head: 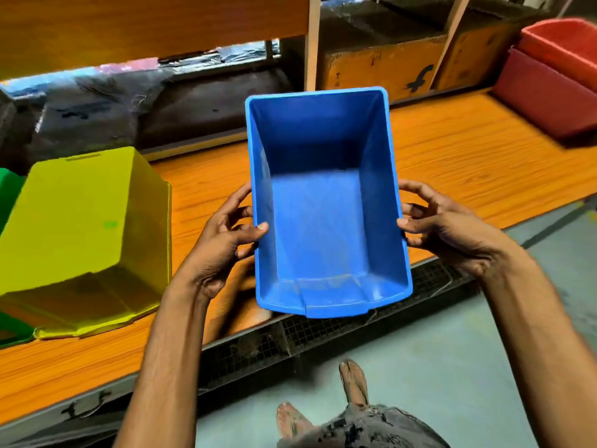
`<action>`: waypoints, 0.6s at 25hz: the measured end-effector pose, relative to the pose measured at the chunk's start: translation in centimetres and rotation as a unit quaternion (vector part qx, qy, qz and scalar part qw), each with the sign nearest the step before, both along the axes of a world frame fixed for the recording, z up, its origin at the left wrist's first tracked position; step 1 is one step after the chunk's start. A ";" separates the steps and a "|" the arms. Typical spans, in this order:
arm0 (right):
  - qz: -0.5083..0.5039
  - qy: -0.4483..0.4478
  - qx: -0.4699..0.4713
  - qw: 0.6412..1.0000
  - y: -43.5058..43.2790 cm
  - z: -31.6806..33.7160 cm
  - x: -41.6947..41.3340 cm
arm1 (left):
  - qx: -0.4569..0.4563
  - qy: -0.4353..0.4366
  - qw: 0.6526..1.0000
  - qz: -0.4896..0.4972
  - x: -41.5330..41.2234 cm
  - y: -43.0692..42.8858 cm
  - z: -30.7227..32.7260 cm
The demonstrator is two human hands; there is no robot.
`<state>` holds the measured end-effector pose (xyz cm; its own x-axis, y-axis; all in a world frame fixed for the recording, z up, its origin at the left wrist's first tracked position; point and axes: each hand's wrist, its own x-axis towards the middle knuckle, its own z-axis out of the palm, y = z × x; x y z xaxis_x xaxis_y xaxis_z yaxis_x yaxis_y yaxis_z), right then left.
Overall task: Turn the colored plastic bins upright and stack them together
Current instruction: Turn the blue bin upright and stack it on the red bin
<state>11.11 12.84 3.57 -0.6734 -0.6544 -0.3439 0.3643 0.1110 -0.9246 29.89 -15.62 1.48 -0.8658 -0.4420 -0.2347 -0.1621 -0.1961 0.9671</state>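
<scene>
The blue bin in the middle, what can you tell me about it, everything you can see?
The blue bin looks like smooth, glossy plastic: rectangular, walls tapering to a flat bottom, thin rolled rim, a lowered scoop-like front lip nearest the camera. It is empty, opening facing the camera. The left hand and right hand grip its long sides, thumbs over the rim, above the wooden bench.

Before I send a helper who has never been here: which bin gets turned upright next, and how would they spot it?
Probably the yellow bin. Start at the long orange wooden bench and go to its left end, left of the blue bin held in both hands. It lies bottom-up, unlike the open blue bin, and sits right of a green bin at the frame edge.
</scene>
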 end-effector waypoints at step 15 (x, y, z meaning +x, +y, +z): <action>-0.216 0.073 -0.016 0.973 21.3 -1.5 4.3 | -0.019 0.058 0.992 -0.109 -7.1 18.1 0.5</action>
<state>15.40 34.10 2.04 -0.9284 -0.3076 -0.2083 0.2354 -0.0532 -0.9704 22.79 2.49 2.02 -0.9618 -0.2485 -0.1153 -0.0842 -0.1322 0.9876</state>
